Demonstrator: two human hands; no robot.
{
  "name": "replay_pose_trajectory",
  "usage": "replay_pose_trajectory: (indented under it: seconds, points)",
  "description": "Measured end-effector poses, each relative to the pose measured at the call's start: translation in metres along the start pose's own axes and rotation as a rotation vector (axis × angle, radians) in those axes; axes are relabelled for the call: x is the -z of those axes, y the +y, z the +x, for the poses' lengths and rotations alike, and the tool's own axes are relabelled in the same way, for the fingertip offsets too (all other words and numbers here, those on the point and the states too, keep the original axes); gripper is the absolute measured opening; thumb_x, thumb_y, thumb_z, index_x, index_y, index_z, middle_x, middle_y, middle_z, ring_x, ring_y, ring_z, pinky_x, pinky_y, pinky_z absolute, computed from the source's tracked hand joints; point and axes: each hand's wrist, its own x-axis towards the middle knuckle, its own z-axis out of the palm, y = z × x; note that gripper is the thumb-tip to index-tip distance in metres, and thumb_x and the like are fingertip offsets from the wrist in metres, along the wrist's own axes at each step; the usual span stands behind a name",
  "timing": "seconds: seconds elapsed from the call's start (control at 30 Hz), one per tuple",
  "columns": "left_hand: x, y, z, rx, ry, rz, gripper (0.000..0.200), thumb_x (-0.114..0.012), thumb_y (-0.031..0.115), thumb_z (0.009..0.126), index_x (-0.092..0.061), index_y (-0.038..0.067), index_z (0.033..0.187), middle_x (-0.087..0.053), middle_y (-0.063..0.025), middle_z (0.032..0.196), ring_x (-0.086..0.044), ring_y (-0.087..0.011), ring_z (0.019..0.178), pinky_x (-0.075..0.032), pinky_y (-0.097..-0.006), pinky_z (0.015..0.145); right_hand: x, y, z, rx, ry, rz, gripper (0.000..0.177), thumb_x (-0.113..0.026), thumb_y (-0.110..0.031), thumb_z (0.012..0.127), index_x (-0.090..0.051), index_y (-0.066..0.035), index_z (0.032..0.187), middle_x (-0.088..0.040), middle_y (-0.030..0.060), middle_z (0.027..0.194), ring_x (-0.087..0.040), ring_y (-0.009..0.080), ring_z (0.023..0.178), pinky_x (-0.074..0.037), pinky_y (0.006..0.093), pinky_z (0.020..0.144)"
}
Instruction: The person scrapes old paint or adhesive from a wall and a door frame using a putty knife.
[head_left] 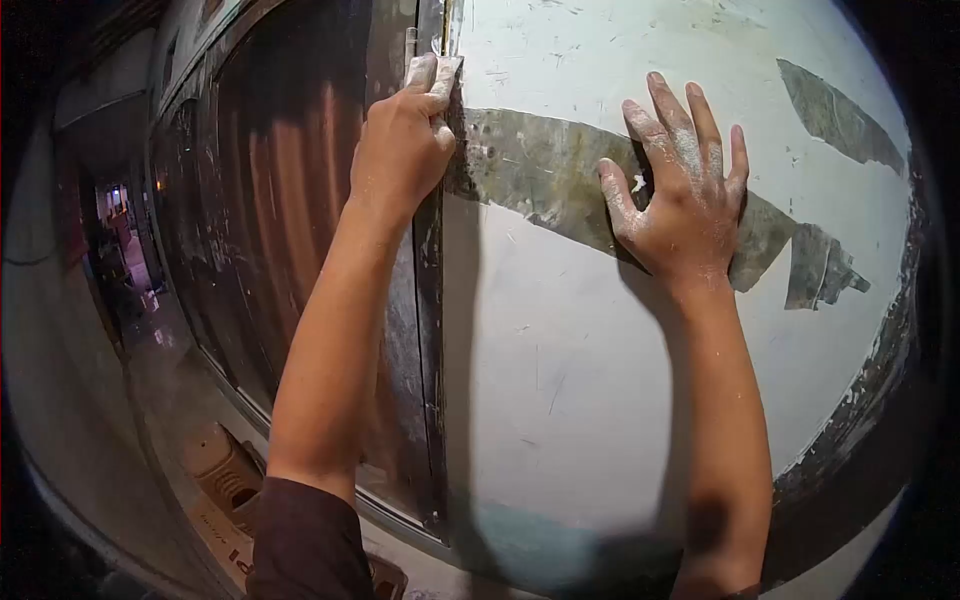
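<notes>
High on the pale wall, at the frame's edge, my left hand is closed with its fingertips pressed together. What it grips, if anything, is too hidden to make out. White dust covers its fingers. My right hand lies with fingers spread against the wall, over a bare grey strip where the white coating is gone; it is dusty too. Further right are two more grey patches, one high up and one lower with ragged edges.
Left of the wall stands a dark frame with brown, glossy panels. Below on the floor are a brown plastic stool and a cardboard piece with lettering. A passage runs back at the far left.
</notes>
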Motion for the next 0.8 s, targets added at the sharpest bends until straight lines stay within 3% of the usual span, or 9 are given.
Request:
replay_pose_trajectory:
  seconds: [0.03,0.1,0.3,0.5,0.8]
  points:
    - [-0.003,-0.004,0.001,-0.002,-0.001,0.001,0.042,-0.055,-0.001,0.086,-0.074,0.002,0.123,-0.057,-0.0151,0.15,-0.063,-0.0366,0.128,-0.049,-0.0371,0.109,0.0,0.0,0.0,-0.002,0.0,0.0,0.049,-0.073,-0.039,0.09,-0.066,-0.027,0.137,-0.047,-0.0055,0.162,-0.034,0.0213,0.154,-0.016,0.0554,0.128]
    - [-0.005,-0.008,0.004,-0.068,0.073,0.015,0.036,-0.064,0.008,0.083,-0.079,0.01,0.115,-0.072,-0.0175,0.123,-0.069,-0.0406,0.111,-0.057,-0.0508,0.095,0.0,0.0,0.0,0.0,-0.002,0.002,0.049,-0.073,-0.04,0.09,-0.066,-0.027,0.137,-0.047,-0.0057,0.162,-0.035,0.0213,0.154,-0.016,0.0554,0.128]
    - [-0.004,-0.008,0.016,-0.012,0.03,0.044,0.036,-0.065,0.01,0.082,-0.079,0.009,0.116,-0.072,-0.0187,0.123,-0.069,-0.0419,0.109,-0.057,-0.0505,0.096,-0.001,0.001,0.0,-0.006,0.001,0.005,0.049,-0.074,-0.04,0.089,-0.067,-0.027,0.136,-0.048,-0.006,0.161,-0.035,0.0206,0.154,-0.017,0.0558,0.128]
    - [-0.002,-0.009,0.033,-0.049,0.055,0.063,0.036,-0.065,0.01,0.082,-0.079,0.013,0.115,-0.074,-0.0216,0.113,-0.07,-0.0432,0.108,-0.057,-0.0504,0.096,-0.002,0.001,0.001,0.012,0.008,0.001,0.05,-0.071,-0.04,0.088,-0.065,-0.027,0.136,-0.048,-0.0037,0.161,-0.034,0.021,0.154,-0.016,0.0577,0.128]
    - [0.004,0.003,0.063,0.009,0.022,0.079,0.032,-0.074,0.017,0.085,-0.079,0.014,0.116,-0.074,-0.0195,0.117,-0.069,-0.0424,0.112,-0.056,-0.0516,0.098,0.001,-0.001,0.002,0.014,0.009,-0.004,0.05,-0.072,-0.039,0.087,-0.066,-0.024,0.134,-0.048,-0.0024,0.161,-0.034,0.0224,0.154,-0.015,0.0573,0.128]
